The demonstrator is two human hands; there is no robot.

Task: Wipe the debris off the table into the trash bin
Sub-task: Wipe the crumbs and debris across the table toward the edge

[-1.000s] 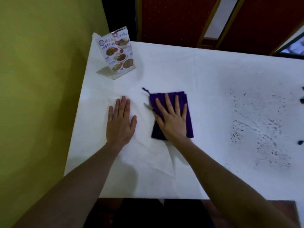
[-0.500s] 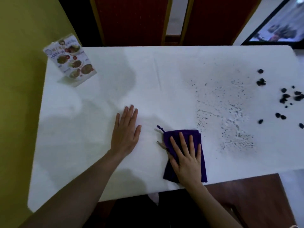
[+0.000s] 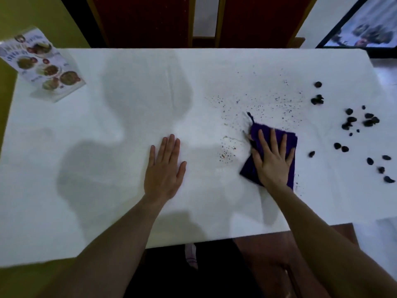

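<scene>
Since half a second ago the purple cloth [image 3: 287, 143] has slid away from the table's near edge and toward its right end, into the field of fine specks [image 3: 268, 102]; right hand [image 3: 272, 160] rode with it; left hand [image 3: 164, 168] lies much as before, flat on the tablecloth.

Cloth now sits right of the table's [image 3: 129, 82] centre, folded, its long axis running from near edge toward far edge, slightly tilted; a small loop pokes from its far-left corner. Right hand presses it flat, fingers straight and spread, nothing gripped; fingers aim at the far edge.

Debris: fine specks lie just beyond and to the left of the cloth; a small brownish patch [image 3: 227, 151] sits just to its left, between the two hands. Dark lumps [image 3: 352, 122] lie scattered to the right, near the right end, well apart from the cloth.

Left hand open, palm down near table centre, probably pinning the tablecloth; holds nothing.

Bin not in view; cannot tell which edge it stands below. Judgement: lumps lie to the right of the working hand, so the right hand is the nearer one; sweep likely runs rightward.

Menu card [image 3: 43, 65] stands at far left corner; red chair backs [image 3: 146, 20] beyond far edge.
</scene>
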